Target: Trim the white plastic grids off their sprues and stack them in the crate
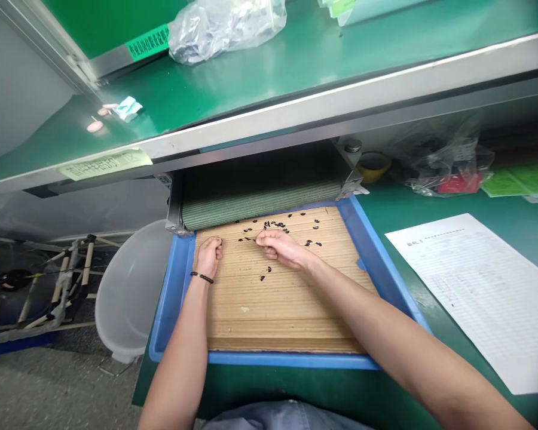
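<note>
Both my hands are over a cardboard sheet (291, 316) that lines a blue tray (296, 359). My left hand (209, 257), with a dark bead bracelet on its wrist, is closed near the tray's left side; a tiny dark bit shows at its fingertips, too small to name. Closer to the middle, my right hand (280, 246) pinches at the edge of a scatter of small black curved pieces (309, 243). One such piece seems to be at its fingertips. Two more black pieces (266, 274) lie apart, below the right hand.
A machine's green mesh conveyor belt (260, 206) ends above the tray's far edge. A green shelf (269, 89) with a metal edge crosses overhead. A printed sheet (479, 292) lies at right, near a yellow tape roll (373, 164). A white bin (134, 286) stands left.
</note>
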Action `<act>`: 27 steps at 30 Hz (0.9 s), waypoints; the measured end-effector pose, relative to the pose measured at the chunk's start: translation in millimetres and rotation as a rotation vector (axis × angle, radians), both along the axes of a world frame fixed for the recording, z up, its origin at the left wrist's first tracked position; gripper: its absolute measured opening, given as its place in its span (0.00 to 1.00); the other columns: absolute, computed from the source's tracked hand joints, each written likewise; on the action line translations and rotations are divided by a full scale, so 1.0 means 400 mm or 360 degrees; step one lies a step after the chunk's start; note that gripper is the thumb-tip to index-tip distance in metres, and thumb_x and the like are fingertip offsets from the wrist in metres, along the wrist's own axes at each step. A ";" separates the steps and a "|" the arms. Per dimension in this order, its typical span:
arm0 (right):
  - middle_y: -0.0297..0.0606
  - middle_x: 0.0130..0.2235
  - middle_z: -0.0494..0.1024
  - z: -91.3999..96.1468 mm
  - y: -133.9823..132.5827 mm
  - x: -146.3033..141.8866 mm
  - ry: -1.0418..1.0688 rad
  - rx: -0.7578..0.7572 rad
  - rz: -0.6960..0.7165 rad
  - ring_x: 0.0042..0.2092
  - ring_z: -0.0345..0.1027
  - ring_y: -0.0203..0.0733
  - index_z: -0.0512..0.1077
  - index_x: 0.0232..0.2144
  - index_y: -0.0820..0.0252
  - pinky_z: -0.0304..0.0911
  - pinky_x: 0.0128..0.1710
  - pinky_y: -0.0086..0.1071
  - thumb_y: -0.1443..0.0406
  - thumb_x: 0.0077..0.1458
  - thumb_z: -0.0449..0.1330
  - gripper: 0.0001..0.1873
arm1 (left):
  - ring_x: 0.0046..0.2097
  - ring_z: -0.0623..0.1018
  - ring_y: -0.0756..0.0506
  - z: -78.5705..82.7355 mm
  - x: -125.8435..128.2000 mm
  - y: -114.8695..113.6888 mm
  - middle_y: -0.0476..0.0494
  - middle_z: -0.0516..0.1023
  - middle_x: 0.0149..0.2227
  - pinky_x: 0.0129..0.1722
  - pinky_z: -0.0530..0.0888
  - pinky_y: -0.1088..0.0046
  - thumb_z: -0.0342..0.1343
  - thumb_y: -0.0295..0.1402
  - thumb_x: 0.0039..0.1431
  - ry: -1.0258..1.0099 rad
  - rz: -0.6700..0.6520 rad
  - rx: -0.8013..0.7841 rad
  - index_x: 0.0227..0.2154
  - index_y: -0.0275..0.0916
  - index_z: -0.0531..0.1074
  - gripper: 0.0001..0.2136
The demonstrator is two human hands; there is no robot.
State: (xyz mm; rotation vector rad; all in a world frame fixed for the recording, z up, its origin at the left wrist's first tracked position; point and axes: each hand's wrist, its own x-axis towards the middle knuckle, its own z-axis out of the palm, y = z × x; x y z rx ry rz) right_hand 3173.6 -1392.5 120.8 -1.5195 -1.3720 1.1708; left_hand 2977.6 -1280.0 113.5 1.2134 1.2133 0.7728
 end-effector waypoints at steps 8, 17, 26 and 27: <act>0.39 0.32 0.71 0.047 -0.018 0.051 0.1300 -0.0032 -0.0164 0.23 0.52 0.33 0.56 0.27 0.57 0.53 0.22 0.26 0.64 0.45 0.51 0.06 | 0.24 0.66 0.55 0.031 0.014 -0.009 0.47 0.69 0.26 0.22 0.62 0.82 0.52 0.22 0.39 -0.0854 -0.0050 -0.0708 0.26 0.35 0.68 0.07; 0.38 0.28 0.72 0.006 0.021 0.090 0.0183 0.0004 -0.0487 0.25 0.62 0.37 0.67 0.36 0.61 0.61 0.27 0.31 0.59 0.53 0.49 0.14 | 0.27 0.67 0.49 -0.018 0.121 -0.036 0.47 0.71 0.25 0.31 0.65 0.74 0.59 0.30 0.48 0.0412 -0.0401 0.0451 0.28 0.38 0.77 0.04; 0.41 0.45 0.77 -0.040 0.033 0.075 -0.0790 -0.0133 -0.0244 0.47 0.69 0.48 0.73 0.46 0.54 0.57 0.50 0.40 0.59 0.59 0.51 0.16 | 0.34 0.69 0.44 -0.031 0.128 -0.053 0.43 0.73 0.32 0.40 0.64 0.70 0.55 0.29 0.53 0.0724 -0.0436 0.0827 0.26 0.41 0.74 0.04; 0.42 0.44 0.77 -0.040 0.035 0.066 -0.0853 -0.0152 -0.0222 0.47 0.69 0.49 0.73 0.45 0.55 0.58 0.49 0.40 0.60 0.59 0.50 0.16 | 0.34 0.69 0.46 -0.028 0.129 -0.053 0.44 0.73 0.31 0.39 0.64 0.71 0.56 0.29 0.52 0.0648 -0.0382 0.0751 0.26 0.40 0.73 0.03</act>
